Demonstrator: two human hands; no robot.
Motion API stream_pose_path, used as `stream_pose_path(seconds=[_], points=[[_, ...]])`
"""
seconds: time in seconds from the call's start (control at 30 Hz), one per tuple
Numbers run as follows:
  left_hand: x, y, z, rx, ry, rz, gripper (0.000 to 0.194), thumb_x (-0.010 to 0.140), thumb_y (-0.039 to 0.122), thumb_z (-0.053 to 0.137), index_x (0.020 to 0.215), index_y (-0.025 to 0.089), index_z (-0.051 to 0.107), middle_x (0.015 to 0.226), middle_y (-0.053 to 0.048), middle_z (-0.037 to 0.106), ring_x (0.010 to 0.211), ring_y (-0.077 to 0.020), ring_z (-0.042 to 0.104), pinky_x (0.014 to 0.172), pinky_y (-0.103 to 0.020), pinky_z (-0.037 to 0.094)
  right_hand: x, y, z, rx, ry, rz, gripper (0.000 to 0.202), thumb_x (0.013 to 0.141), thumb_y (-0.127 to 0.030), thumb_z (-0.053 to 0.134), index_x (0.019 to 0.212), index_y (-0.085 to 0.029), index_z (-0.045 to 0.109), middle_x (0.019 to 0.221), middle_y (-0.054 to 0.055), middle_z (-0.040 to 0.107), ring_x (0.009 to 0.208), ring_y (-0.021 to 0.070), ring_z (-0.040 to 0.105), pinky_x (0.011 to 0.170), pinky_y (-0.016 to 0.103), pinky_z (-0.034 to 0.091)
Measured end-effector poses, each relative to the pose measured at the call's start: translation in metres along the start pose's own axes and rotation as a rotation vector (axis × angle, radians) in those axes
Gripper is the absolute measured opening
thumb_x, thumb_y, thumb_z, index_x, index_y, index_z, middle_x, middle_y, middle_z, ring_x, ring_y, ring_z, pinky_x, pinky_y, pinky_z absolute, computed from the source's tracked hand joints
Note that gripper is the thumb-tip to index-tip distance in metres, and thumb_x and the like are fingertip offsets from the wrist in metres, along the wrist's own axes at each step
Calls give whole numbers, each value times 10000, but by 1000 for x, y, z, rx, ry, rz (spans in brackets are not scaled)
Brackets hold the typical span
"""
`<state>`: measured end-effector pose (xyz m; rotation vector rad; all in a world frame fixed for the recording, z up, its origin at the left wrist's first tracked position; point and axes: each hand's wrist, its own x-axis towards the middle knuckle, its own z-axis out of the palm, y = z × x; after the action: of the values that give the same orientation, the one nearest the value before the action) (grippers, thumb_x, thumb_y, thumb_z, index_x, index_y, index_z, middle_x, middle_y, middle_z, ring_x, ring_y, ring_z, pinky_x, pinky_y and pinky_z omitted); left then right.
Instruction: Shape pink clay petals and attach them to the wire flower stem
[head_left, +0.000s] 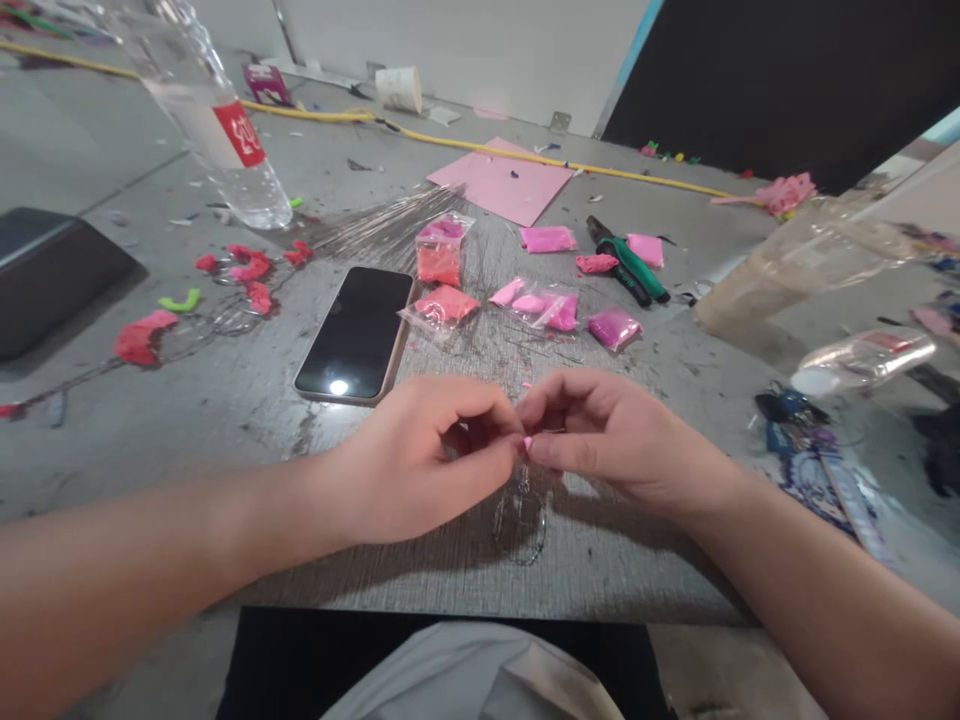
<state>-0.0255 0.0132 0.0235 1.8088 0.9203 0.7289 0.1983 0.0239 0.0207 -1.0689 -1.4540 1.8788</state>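
My left hand and my right hand meet over the grey table, fingertips almost touching. Between their pinched fingers shows a small bit of pink clay, on which both hands are closed. A twisted wire loop hangs or lies just below the fingertips. Beyond the hands are a packet of magenta clay, a bag of pink clay and a bag of coral clay. A phone lies behind my left hand.
Green-handled pliers lie beyond my right hand. Wires with red clay pieces spread at left, near an upright water bottle. A pink sheet lies at the back. At right are a cloudy bottle and a lying bottle.
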Motion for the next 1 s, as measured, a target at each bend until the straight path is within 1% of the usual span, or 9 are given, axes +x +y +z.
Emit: stream_pose_path(seconds=[0.13,0.27,0.4,0.5,0.57,0.7,0.77,0.87,1.0], points=[[1,1,0,-119,33,-90,47,888,151,653,858,168,686,678,46,640,593,-80,582,524,-173,460,1,-3,2,-77,67,-80,180,848,-261,842,923,-198,690,808,-26,669,693,77,596,613,184,495],[3,5,-1,-334,3,-184,89,939,220,650,951,170,722,752,26,677,663,-96,620,606,-197,530,1,-2,6,-307,211,-290,193,813,-181,845,905,-204,677,825,-23,682,708,95,630,629,201,534],[6,3,0,-473,-6,-280,119,922,270,733,882,159,751,705,19,684,651,-89,626,627,-192,530,-3,3,8,-554,301,-504,191,838,-168,806,968,-212,674,834,-15,687,707,113,650,624,226,557],[7,-4,1,-712,-3,-331,111,908,241,759,835,158,753,683,25,668,626,-80,623,617,-192,538,-3,3,7,-672,302,-636,193,878,-179,782,1037,-218,680,849,-11,702,707,113,661,646,244,572],[7,-9,1,-861,-28,-349,110,896,242,782,824,162,756,707,24,671,634,-78,625,609,-193,548,-2,0,6,-749,268,-749,199,901,-159,762,1080,-214,695,892,7,725,722,113,668,666,253,580],[6,-17,2,-957,-86,-348,82,836,212,850,827,172,779,726,28,684,645,-67,627,611,-177,543,0,-6,3,-892,163,-962,228,927,-74,701,1138,-156,733,1020,82,729,872,129,693,776,258,596],[7,-18,3,-957,-96,-352,86,808,202,875,839,181,797,744,27,701,652,-64,632,614,-170,537,-2,-6,1,-932,128,-1007,232,929,-49,680,1134,-137,743,1032,98,715,919,135,692,816,258,594],[7,-19,3,-942,-107,-356,102,779,206,899,829,185,813,775,19,722,662,-63,629,627,-170,536,-4,-4,-1,-976,101,-1013,248,932,-37,650,1133,-154,739,1028,94,710,936,151,692,833,284,598],[9,-20,1,-926,-128,-384,126,815,276,878,857,177,813,756,17,691,677,-68,613,641,-172,535,-4,-5,1,-1021,177,-1004,182,951,-89,649,1092,-185,714,963,69,712,878,160,686,783,300,604]])
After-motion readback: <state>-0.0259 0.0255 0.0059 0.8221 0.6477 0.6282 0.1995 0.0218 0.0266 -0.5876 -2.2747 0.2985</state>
